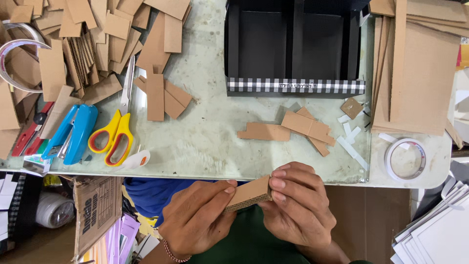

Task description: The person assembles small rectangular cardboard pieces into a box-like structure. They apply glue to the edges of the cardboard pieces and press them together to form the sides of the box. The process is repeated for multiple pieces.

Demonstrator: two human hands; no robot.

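left grip (198, 215): fingers pinching the near end of a small cardboard stack (248, 194)
right grip (297, 205): fingertips clamped on the stack's other end
stack: held off the desk (215, 142), just below its front edge
front left corner: yellow scissors (113, 132), blue stapler (73, 132)
back edge: black box (295, 46)

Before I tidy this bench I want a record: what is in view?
cardboard stack: one, brown, held at the table edge
scissors: one, yellow handles, left
stapler: one, blue, beside the scissors
black tray: one, checked front band, top centre
cardboard pieces: several, brown, mid-table
cardboard sheets: a pile, brown, right
tape roll: one, white, right corner
table: one, pale
left hand: grips the stack
right hand: grips the stack
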